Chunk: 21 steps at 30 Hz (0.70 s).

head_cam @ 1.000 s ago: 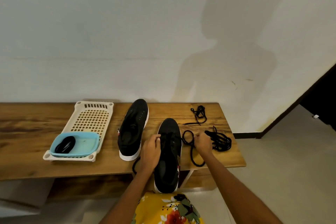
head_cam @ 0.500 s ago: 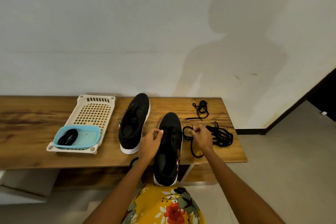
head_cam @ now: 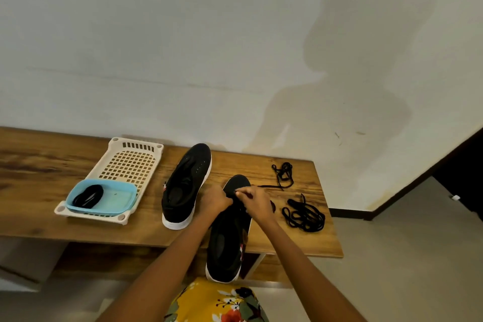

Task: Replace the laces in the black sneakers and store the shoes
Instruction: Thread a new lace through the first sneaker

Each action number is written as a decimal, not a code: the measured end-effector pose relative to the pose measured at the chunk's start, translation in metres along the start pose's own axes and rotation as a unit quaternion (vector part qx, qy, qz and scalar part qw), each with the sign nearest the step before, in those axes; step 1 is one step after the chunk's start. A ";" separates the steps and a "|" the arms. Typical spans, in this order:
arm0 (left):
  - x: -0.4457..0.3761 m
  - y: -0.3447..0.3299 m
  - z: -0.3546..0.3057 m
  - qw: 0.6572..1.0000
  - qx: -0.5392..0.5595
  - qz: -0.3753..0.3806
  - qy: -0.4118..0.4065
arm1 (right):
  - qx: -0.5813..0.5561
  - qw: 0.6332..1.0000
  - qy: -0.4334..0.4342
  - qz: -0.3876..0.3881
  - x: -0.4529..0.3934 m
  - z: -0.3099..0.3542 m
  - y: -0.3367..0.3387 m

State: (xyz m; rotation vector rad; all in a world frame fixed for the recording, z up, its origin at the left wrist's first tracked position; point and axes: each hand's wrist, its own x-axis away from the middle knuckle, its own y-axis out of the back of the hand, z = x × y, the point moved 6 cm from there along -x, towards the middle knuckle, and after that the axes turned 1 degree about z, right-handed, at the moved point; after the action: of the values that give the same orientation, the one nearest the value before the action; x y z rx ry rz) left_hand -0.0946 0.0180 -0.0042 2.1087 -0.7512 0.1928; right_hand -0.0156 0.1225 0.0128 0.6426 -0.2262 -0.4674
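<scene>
Both hands meet over the near sneaker point(head_cam: 230, 238), heel hanging off the bench point(head_cam: 39, 191) edge toward the person. The right hand point(head_cam: 257, 204) pinches a lace end at the eyelets; the left hand point(head_cam: 215, 200) curls against the upper, its hold unclear. Risk: a firm tug could tip that overhanging shoe off. The other sneaker point(head_cam: 187, 185) sits unlaced; the loose laces point(head_cam: 304, 215) could tangle.
</scene>
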 end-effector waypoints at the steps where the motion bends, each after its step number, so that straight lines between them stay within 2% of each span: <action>1: -0.003 0.001 0.007 0.999 0.048 0.010 0.017 | 0.022 1.000 -0.002 0.011 0.000 0.000 -0.004; 3: -0.002 0.001 0.022 0.981 0.175 0.043 0.073 | 0.083 0.996 -0.003 0.039 -0.001 -0.003 -0.013; 5: 0.007 -0.002 0.031 0.945 0.295 0.087 0.113 | 0.135 0.989 -0.004 0.062 0.000 -0.004 -0.021; 9: 0.015 -0.007 0.042 0.900 0.396 0.136 0.121 | 0.180 0.982 -0.005 0.055 0.000 -0.003 -0.027; 12: 0.014 -0.010 0.046 0.893 0.410 0.142 0.121 | 0.202 0.978 -0.002 0.061 -0.002 0.000 -0.030; 16: 0.014 -0.009 0.045 0.907 0.384 0.136 0.111 | 0.230 0.971 0.009 0.067 -0.003 0.004 -0.033; 21: 0.015 -0.007 0.041 0.916 0.363 0.148 0.090 | 0.209 0.976 0.010 0.066 -0.003 -0.002 -0.032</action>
State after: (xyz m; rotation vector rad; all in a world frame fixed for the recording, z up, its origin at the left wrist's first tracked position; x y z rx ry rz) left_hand -0.0838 -0.0181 -0.0281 2.5947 -0.9856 0.9445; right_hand -0.0284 0.1020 -0.0087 1.0356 -0.3508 -0.2861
